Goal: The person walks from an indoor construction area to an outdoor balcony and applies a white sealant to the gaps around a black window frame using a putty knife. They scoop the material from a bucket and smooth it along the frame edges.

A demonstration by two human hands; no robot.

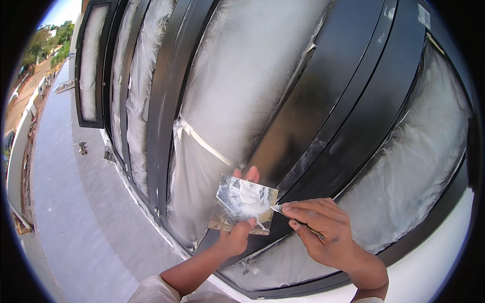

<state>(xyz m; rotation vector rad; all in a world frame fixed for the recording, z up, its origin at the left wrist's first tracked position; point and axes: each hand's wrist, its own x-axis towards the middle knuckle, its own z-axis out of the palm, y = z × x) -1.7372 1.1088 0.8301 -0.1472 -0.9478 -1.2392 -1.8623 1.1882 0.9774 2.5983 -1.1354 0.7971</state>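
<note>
My left hand point(239, 236) grips a square, flat plate point(235, 198) from below, thumb over its near edge and fingertips showing beyond the far edge. White paste point(251, 201) is smeared across the plate's upper face. In my right hand point(323, 230) is a small, thin-handled putty knife point(276, 207), its tip whitened with paste at the plate's right edge. The fingers cover most of its handle. Behind both hands rises a dark, glossy frame point(298, 121), with pale scuffs along its bars.
Plastic sheeting point(252, 70) covers the panels between the dark bars, and tape point(204, 141) crosses it. A grey floor point(96, 202) stretches along the left. On it lies a small dark object point(83, 148) I cannot make out. A low wall point(20, 136) and a road stand beyond.
</note>
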